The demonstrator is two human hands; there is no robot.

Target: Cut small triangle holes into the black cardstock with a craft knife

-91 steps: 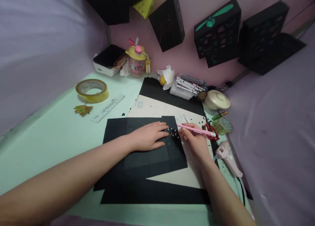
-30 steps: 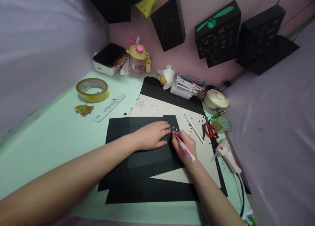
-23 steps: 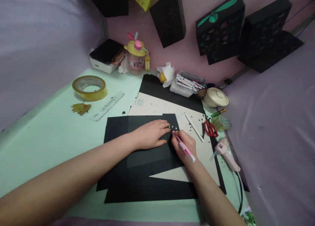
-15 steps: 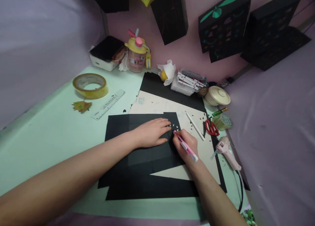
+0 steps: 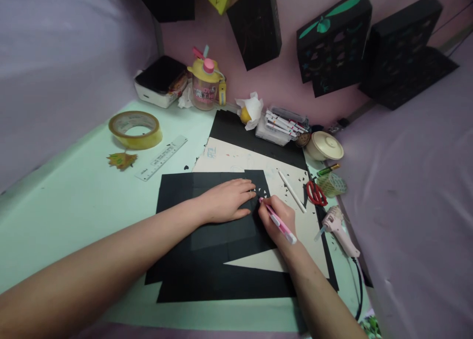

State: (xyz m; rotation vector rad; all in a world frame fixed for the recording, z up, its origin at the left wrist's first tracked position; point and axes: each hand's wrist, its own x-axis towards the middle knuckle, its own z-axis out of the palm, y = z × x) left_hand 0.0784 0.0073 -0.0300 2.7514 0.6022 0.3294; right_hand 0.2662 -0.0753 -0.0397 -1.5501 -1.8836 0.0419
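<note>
My left hand [image 5: 229,200] lies flat on a folded black sheet of paper [image 5: 212,235], fingers stretched toward a cluster of small cut-outs [image 5: 261,192]. Just right of those fingertips, my right hand [image 5: 278,218] is closed around a slim pink and white craft knife [image 5: 283,228]. The knife's tip end rests at the black paper beside the cut-outs; the blade itself is too small to make out. Beneath the black paper is a large white board [image 5: 254,264], with tiny black scraps scattered on its right part. A white pen [image 5: 292,191] lies on that board.
Red-handled scissors [image 5: 316,193], a tape roll [image 5: 332,184] and a pink glue gun [image 5: 338,228] lie to the right. A clear ruler [image 5: 161,157], a leaf [image 5: 122,160] and a wide tape roll [image 5: 135,137] sit left. A drink bottle [image 5: 205,87] and a marker box [image 5: 277,132] stand behind.
The view shifts slightly. My left hand stays flat on the black paper, and my right hand keeps its hold on the craft knife at almost the same spot.
</note>
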